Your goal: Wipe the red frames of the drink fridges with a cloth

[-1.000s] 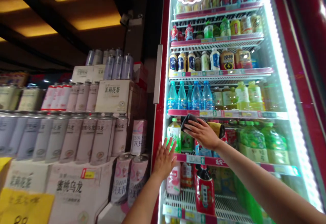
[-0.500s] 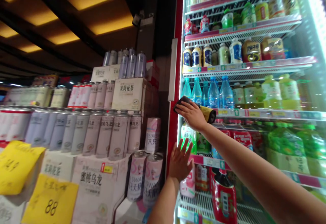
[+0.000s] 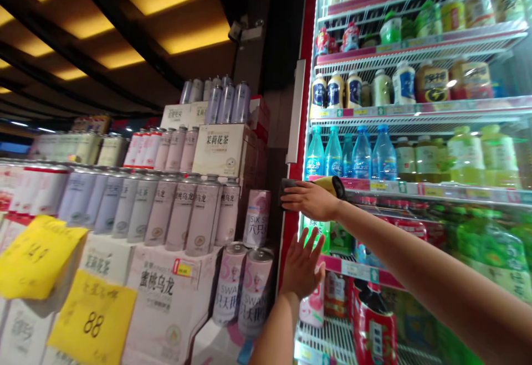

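Left of the grip stand stacked tea cans [image 3: 178,210]. The left hand [image 3: 302,265], fingers spread, lies flat on the cooler door [image 3: 436,149] below the cloth. The right hand [image 3: 310,200] presses a cleaning cloth [image 3: 328,185], dark grey with a yellow side, bunched under its fingers, against the door's red left frame.

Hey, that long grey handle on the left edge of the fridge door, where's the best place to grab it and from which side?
Grip the handle around its middle, coming from the left. It is a tall upright bar standing off the red door frame, so fingers likely wrap it sideways. The right hand pressing the cloth sits just below its lower end.
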Motion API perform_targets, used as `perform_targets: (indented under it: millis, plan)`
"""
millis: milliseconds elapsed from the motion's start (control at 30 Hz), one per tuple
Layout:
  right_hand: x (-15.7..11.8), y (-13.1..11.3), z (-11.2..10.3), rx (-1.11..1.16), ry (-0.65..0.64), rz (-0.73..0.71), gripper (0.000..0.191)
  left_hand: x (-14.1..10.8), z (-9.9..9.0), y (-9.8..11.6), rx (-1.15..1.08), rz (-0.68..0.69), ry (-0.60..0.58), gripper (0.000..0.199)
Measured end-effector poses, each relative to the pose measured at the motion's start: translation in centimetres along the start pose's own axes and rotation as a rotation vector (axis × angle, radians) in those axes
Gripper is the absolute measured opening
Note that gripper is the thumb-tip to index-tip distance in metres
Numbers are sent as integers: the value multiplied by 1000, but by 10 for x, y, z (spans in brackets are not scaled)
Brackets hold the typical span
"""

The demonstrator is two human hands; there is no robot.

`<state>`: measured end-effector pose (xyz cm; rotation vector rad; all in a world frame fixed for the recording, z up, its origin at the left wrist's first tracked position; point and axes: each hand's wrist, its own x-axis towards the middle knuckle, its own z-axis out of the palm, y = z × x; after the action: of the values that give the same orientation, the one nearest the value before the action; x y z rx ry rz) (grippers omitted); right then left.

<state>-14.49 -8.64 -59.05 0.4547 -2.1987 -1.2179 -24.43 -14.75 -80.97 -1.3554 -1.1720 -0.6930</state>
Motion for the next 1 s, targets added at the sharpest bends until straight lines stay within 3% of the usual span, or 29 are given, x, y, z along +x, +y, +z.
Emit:
perform_targets:
  millis: [67,133,233,300,367,500,633,733,867,1000]
  plan:
    - [-6,11,-7,-40,42,87,42,0,-1,-1,0,-4,-4,72]
    - [-11,24,-15,-101,134,298,43,0,-2,-2,2,-6,-2,71]
    - [-17,34,-23,-149,344,594,44,-1,-2,-2,4,1,11,70]
    - [-16,34,-25,-167,519,702,47,-1,-2,-2,8,-6,15,71]
    - [-10,33,-29,-173,575,667,50,-2,-2,-1,11,-11,-1,73]
    - [18,49,-47,-134,309,427,52,-3,-1,-2,28,-17,-37,75]
    - [51,82,-71,-142,287,578,50,-2,-1,-4,80,3,-27,74]
    - [64,89,-74,-155,313,622,47,-3,0,-4,101,3,-30,74]
    - [45,61,-52,-185,275,496,46,-2,0,-2,74,-12,-42,78]
    - [-15,30,-34,-181,61,136,45,-1,1,-1,34,-18,-4,77]
